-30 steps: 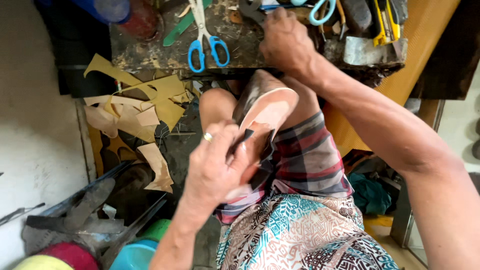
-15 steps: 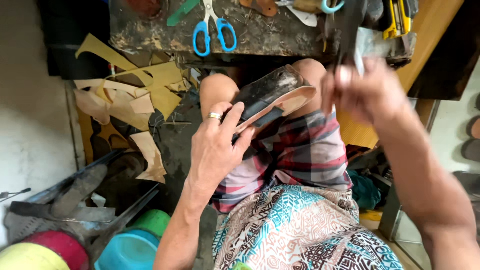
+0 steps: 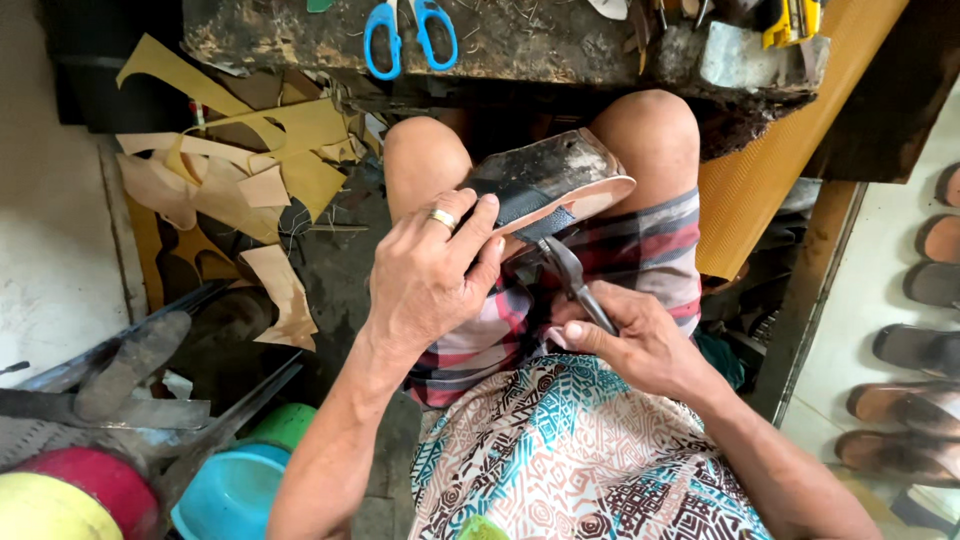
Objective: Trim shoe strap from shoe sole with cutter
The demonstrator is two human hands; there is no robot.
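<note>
The left hand point(image 3: 432, 275) clamps a dark shoe sole point(image 3: 548, 186) on the lap, between the knees — below the workbench point(image 3: 560, 50) edge. The right hand point(image 3: 640, 345) grips pliers point(image 3: 572, 278), whose tip touches the sole's near edge.

Blue-handled scissors point(image 3: 410, 35) lie on my worn table point(image 3: 560, 45) at the top of the frame. Tan offcuts point(image 3: 250, 170) litter the floor upper left; coloured bowls point(image 3: 225, 495) sit lower left, sandals point(image 3: 925, 350) far right.

1 head view, looking steeply down, close over lap.
</note>
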